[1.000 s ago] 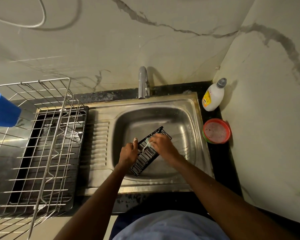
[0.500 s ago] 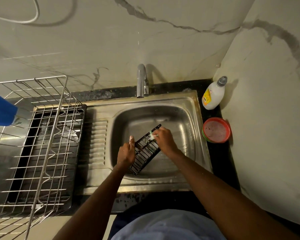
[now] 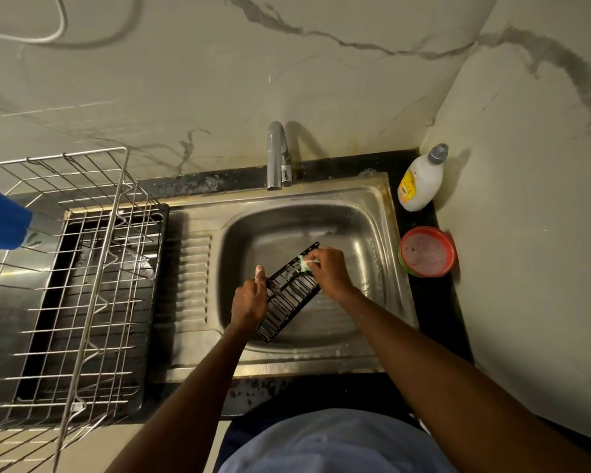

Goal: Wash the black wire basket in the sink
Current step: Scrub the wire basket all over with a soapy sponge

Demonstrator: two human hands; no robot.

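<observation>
The black wire basket (image 3: 289, 295) is held over the steel sink (image 3: 376, 233), tilted up on its side, its long axis running on a diagonal from the near left corner of the bowl up toward the far right. The left hand (image 3: 249, 302) grips it at the middle of its left edge, fingers curled round the wire and thumb pointing up. The right hand (image 3: 331, 271) is clenched on a small pale green scrubber (image 3: 304, 262) with foam on it, pressed against the basket's far upper end. Soapy streaks sit on the wires just below the scrubber. The tap (image 3: 277, 155) stands behind the bowl, and I can see no water coming from it. To the right, on the dark desk, a white bottle (image 3: 422, 180) leans in the corner, with a red bowl (image 3: 427, 252) of murky liquid just in front of it. On the left, a steel dish rack (image 3: 93, 268) stands over the drainer, with a blue cup (image 3: 0, 220) at its far edge.
</observation>
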